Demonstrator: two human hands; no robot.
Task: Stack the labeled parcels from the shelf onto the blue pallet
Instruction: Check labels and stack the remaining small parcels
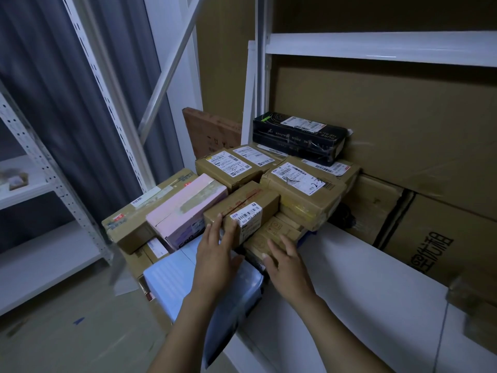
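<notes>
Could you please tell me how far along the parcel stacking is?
Done: labeled parcels piled, black box on top; no pallet shows. In hand: left hand touches the small barcoded parcel, right hand open beside it. Left: perhaps the large cartons on the shelf.

Matt cardboard parcels (pixel 243 208); glossy white metal shelf (pixel 376 48).

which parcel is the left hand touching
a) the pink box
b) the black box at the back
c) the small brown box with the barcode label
c: the left hand lies flat against the near face of the small brown box, right beside its barcode label.
</notes>
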